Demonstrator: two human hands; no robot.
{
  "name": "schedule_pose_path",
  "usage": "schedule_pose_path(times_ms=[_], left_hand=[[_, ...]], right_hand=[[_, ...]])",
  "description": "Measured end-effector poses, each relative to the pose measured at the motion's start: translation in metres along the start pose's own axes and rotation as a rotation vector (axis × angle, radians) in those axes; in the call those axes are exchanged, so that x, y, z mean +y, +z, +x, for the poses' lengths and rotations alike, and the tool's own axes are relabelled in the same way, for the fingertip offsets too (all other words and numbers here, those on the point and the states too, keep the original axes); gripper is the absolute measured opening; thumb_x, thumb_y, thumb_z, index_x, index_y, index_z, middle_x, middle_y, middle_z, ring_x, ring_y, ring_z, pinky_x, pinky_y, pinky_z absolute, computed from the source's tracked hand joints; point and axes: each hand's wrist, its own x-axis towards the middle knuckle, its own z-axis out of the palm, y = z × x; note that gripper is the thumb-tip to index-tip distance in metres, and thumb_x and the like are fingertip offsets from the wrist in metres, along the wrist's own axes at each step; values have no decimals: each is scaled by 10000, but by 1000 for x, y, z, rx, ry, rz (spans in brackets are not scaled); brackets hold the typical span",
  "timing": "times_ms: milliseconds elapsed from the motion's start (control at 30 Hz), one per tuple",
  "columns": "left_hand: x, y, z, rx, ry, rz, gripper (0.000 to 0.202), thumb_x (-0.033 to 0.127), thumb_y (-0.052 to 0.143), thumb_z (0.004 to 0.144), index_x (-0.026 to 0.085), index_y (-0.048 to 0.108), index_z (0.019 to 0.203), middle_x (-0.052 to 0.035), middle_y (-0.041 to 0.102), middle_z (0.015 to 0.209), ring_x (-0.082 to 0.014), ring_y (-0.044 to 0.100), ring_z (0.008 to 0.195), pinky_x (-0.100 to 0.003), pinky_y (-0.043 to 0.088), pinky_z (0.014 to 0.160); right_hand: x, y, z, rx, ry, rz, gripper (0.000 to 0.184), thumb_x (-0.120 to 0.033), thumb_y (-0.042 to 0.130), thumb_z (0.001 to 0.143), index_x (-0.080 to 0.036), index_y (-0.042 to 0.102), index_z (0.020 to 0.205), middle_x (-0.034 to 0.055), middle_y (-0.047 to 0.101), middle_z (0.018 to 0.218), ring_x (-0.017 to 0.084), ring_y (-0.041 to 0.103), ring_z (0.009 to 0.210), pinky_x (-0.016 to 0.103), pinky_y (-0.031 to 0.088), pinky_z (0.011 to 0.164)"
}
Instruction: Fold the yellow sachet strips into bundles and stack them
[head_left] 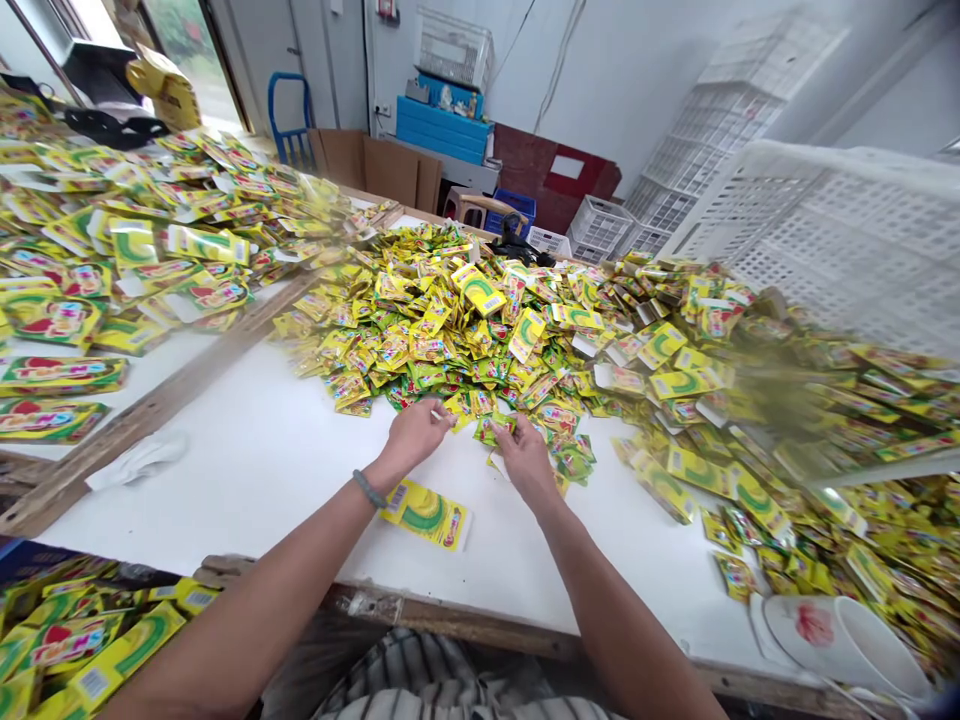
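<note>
A big heap of small yellow-green sachets (pixel 480 320) covers the far half of the white table (pixel 262 460). My left hand (pixel 416 435) reaches to the heap's near edge, fingers curled in a pinch on a small sachet. Beside it, my right hand (pixel 525 455) has its fingers closed on a green sachet (pixel 495 428). A larger yellow packet (pixel 426 513) lies flat on the table under my left wrist, which wears a grey band.
Larger yellow packets (pixel 112 260) pile at the left behind a wooden strip (pixel 150 410). More packets (pixel 787 450) spread to the right. A white mug (pixel 847 635) lies at the near right edge. White crates (pixel 840 230) stand at the right. A crumpled white cloth (pixel 139 458) lies left.
</note>
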Motion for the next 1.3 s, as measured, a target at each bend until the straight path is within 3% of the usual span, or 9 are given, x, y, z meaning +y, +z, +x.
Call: schedule_pose_path(times_ms=[100, 233, 433, 600, 767, 933, 1033, 1133, 1300], left_hand=[[8, 6, 17, 175, 43, 282, 240, 371, 738, 724, 162, 634, 781, -182, 701, 929, -368, 632, 1021, -402, 439, 843], [5, 23, 24, 202, 43, 267, 228, 215, 742, 680, 127, 598, 834, -259, 627, 1120, -408, 544, 1161, -424, 408, 899], [-4, 21, 2, -38, 77, 98, 205, 173, 669, 681, 204, 515, 812, 14, 615, 672, -196, 619, 704, -288, 445, 663], [-2, 10, -43, -462, 63, -497, 320, 196, 725, 594, 184, 551, 862, 56, 594, 627, -100, 538, 556, -215, 420, 574], [-3, 10, -69, -412, -46, -706, 339, 306, 814, 602, 164, 580, 803, 33, 604, 648, -69, 510, 534, -184, 400, 530], [-7, 21, -70, -293, -57, -713, 417, 352, 876, 533, 171, 550, 719, 58, 561, 563, -57, 459, 467, -175, 331, 462], [-6, 19, -68, -340, -4, -636, 402, 364, 868, 546, 166, 561, 714, 57, 571, 577, -64, 482, 482, -189, 365, 495], [-2, 6, -70, -434, 67, -467, 382, 436, 802, 642, 165, 601, 823, 27, 614, 625, -113, 564, 555, -238, 446, 575], [-12, -26, -79, -448, 456, 383, 737, 430, 826, 638, 176, 551, 1272, -169, 635, 1280, -341, 571, 1196, -466, 448, 1001]], right_hand=[[4, -3, -1, 5, 28, 8, 319, -547, 580, 832, -228, 578, 846, -23, 572, 644, 164, 535, 612, 272, 441, 571], [9, -7, -12, -9, 48, 41, 296, -510, 633, 794, -230, 601, 883, -10, 616, 677, 192, 580, 671, 299, 475, 624], [11, -24, -24, -136, 129, 283, 397, -561, 671, 760, -214, 611, 943, 16, 662, 779, 203, 619, 756, 318, 497, 695], [1, -22, -36, -243, 120, 189, 306, -507, 662, 786, -219, 592, 863, 2, 624, 751, 187, 580, 738, 297, 459, 656], [-8, -15, -51, -190, 59, 55, 171, -370, 630, 797, -223, 543, 783, -38, 481, 615, 148, 449, 610, 275, 368, 594], [-13, -11, -61, -155, 286, 572, 444, -515, 745, 688, -249, 558, 989, -44, 549, 672, 154, 545, 645, 290, 449, 648], [-14, -11, -64, -284, 410, 682, 496, -554, 801, 618, -219, 597, 921, -11, 635, 732, 163, 602, 672, 316, 490, 684], [-10, -15, -65, -267, 317, 496, 435, -498, 831, 600, -186, 639, 833, 0, 656, 706, 169, 602, 663, 320, 487, 684], [12, -31, -68, -19, 229, 283, 375, -477, 761, 681, -182, 667, 893, 39, 709, 821, 210, 639, 790, 330, 494, 727]])
